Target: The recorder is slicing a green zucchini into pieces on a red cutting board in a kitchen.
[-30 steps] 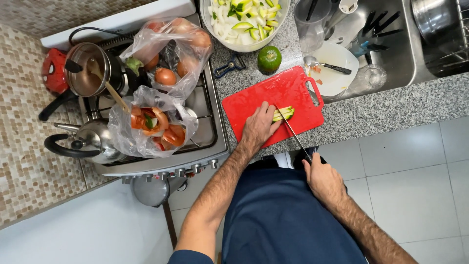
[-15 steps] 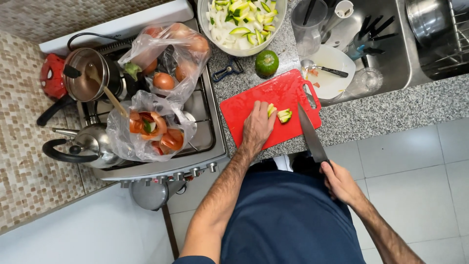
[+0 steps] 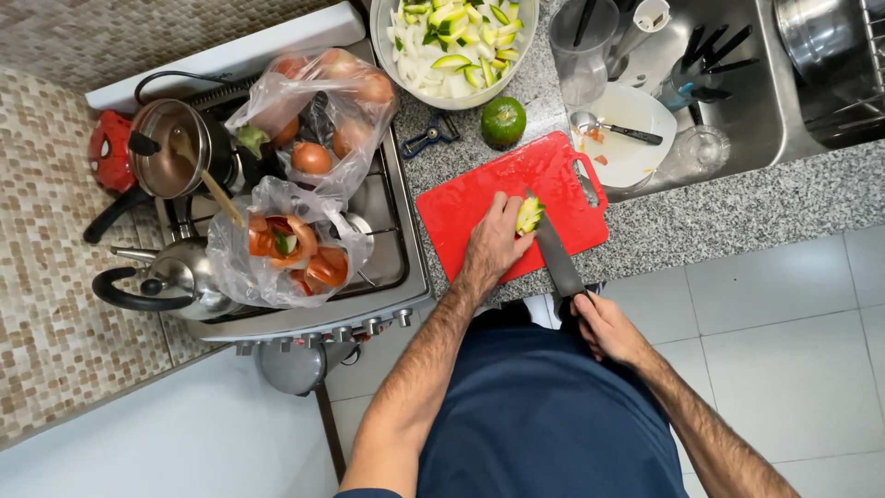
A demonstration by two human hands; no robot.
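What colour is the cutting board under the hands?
Bright red cutting board, seen best in the head view.

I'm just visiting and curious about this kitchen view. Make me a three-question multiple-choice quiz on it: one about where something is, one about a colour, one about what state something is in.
1. Where is the whole green fruit?
A. On the stove
B. On the granite counter between the bowl and the cutting board
C. In the sink

2. What colour is the cutting board?
A. Red
B. White
C. Blue

3. What is the right hand doing?
A. Resting open on the counter
B. Lifting the kettle
C. Gripping the knife by its handle

Answers:
1. B: it sits on the speckled counter just below the bowl of chopped vegetables and above the board.
2. A: the board is bright red.
3. C: its fingers close round the handle, the blade beside the green piece that the left hand steadies.
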